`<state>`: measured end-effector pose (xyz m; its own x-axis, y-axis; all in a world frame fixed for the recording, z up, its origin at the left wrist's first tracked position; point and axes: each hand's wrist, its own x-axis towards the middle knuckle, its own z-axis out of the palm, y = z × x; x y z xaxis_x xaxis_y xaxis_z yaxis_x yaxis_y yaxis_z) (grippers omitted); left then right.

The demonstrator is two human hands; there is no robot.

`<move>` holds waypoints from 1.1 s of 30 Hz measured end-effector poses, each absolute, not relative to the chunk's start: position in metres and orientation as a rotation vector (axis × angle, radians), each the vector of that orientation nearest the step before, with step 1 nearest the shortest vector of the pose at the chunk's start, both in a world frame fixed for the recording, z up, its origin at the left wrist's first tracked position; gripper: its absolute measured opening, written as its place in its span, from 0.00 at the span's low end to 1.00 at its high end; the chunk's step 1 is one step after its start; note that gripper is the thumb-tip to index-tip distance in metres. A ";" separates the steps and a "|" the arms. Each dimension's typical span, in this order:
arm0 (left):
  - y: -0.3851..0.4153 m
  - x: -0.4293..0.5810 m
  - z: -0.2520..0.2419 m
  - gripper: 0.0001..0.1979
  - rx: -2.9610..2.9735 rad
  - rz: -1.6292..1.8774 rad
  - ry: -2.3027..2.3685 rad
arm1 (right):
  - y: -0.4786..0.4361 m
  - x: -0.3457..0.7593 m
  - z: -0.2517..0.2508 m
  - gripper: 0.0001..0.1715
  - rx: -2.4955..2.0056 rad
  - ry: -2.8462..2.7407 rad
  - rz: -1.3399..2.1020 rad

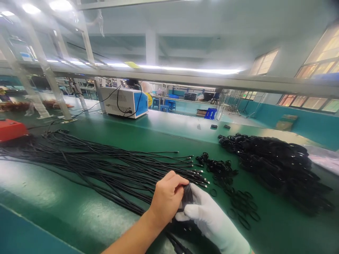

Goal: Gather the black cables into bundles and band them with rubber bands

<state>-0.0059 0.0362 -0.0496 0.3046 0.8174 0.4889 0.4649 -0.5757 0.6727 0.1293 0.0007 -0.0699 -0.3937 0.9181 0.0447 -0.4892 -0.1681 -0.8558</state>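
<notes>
One coiled black cable (188,193), pinched in the fingers of bare left hand (166,197) and gloved right hand (208,210), apparently holding loops together; black bands (222,170), right, seemingly within reach.

Bright white ceiling lamps (60,5) blazing upper left, a long white strip light (190,69) glowing, glare pooling on the glossy green worktop (87,208), corners smeared!
</notes>
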 end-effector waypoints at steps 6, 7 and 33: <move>0.053 -0.018 -0.023 0.09 1.934 0.946 1.048 | 0.004 0.141 -0.073 0.24 -0.447 -0.852 1.913; 0.056 -0.023 -0.019 0.09 1.859 0.904 0.995 | 0.004 0.143 -0.074 0.25 -0.392 -0.805 1.966; 0.125 -0.066 -0.079 0.18 1.804 0.798 1.229 | 0.054 0.294 -0.022 0.32 -1.827 -0.952 0.444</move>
